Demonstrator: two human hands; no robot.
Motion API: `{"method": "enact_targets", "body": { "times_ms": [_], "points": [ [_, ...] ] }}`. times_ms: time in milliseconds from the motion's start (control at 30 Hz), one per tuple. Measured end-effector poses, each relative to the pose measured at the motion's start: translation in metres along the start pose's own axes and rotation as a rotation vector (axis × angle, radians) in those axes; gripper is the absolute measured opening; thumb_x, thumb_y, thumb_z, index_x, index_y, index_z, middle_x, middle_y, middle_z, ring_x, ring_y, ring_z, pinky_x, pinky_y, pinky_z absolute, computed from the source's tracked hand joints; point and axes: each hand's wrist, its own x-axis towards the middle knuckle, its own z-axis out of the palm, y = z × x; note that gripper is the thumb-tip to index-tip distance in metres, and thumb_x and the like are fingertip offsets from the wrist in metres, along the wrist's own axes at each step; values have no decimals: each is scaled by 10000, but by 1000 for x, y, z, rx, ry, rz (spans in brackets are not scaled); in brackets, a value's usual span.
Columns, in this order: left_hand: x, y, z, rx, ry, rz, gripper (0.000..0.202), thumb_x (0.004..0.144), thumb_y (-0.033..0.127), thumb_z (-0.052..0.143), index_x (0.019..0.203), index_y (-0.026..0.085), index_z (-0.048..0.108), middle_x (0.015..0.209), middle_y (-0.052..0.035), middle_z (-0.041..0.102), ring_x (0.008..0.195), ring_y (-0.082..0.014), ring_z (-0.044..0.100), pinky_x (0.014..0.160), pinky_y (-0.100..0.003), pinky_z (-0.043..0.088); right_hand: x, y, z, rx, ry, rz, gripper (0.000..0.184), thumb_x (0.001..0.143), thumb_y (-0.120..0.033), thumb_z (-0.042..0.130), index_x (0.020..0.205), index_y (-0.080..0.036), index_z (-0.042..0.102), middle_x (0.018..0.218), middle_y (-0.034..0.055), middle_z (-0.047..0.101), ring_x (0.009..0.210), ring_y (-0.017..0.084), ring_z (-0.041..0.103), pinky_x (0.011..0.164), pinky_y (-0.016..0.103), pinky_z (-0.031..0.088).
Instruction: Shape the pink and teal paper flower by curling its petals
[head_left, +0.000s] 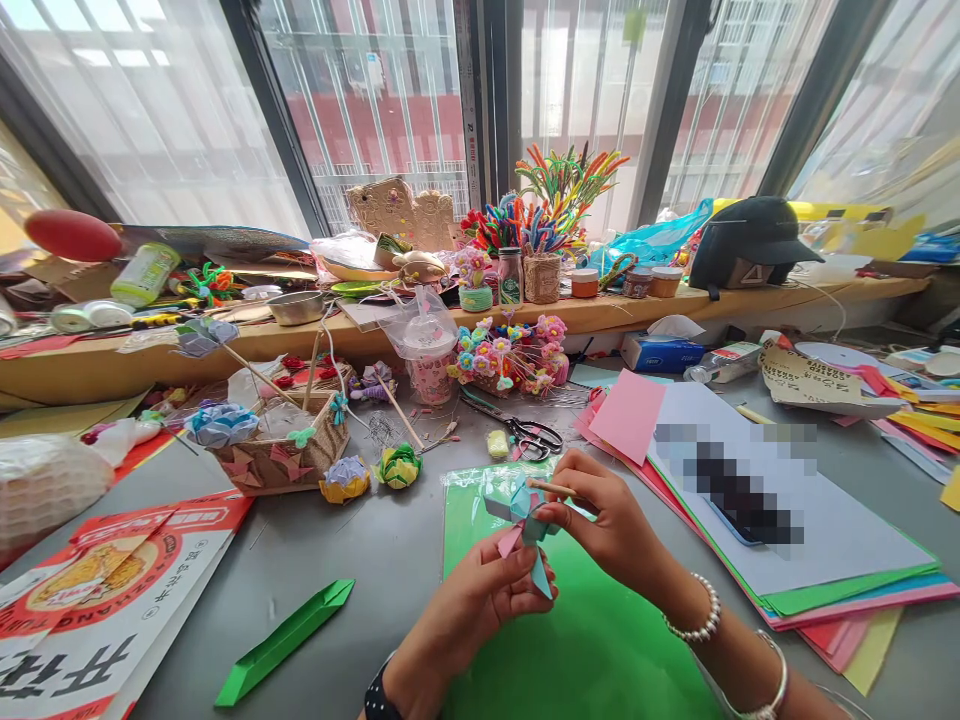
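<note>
A small folded paper piece [523,518] in teal and pink sits between both hands, above a green sheet [570,640] on the grey table. My left hand [484,598] is closed, pinching its lower pink and teal flaps. My right hand [604,515] is closed too, pinching its top. A thin wooden stick [551,488] lies across my right fingers. A beaded bracelet circles my right wrist.
Scissors [534,436] lie just beyond the hands. A folded green paper strip [283,640] lies at the left, near a printed red-and-white bag [105,610]. Stacked coloured sheets [787,530] fill the right. A paper basket [281,450], paper flowers and pipe-cleaner bouquets crowd the back.
</note>
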Motion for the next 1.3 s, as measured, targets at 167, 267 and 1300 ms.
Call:
{"method": "enact_targets", "body": {
  "times_ms": [167,267,1300],
  "points": [
    [1,-1,-1,16,11,-2,136,704,222,673,768,117,614,672,-20,637,599,-80,596,608,-202,500,0,1,-1,-17,4,-10,110,801,-262,579,772,-174,639,711,7,467,654,136,477,578,247,404],
    [2,-2,1,38,5,20,143,706,262,666,756,135,622,666,-16,638,600,-84,585,623,-217,490,-1,4,-3,-28,-4,-55,149,814,-290,559,751,-177,632,717,12,479,667,137,486,586,248,413],
    [1,1,6,536,318,421,220,694,335,641,829,162,635,740,-36,668,715,-184,579,661,-241,426,-2,-5,2,23,-20,102,211,812,-341,541,757,-169,649,707,13,469,632,124,463,529,229,405]
  ]
}}
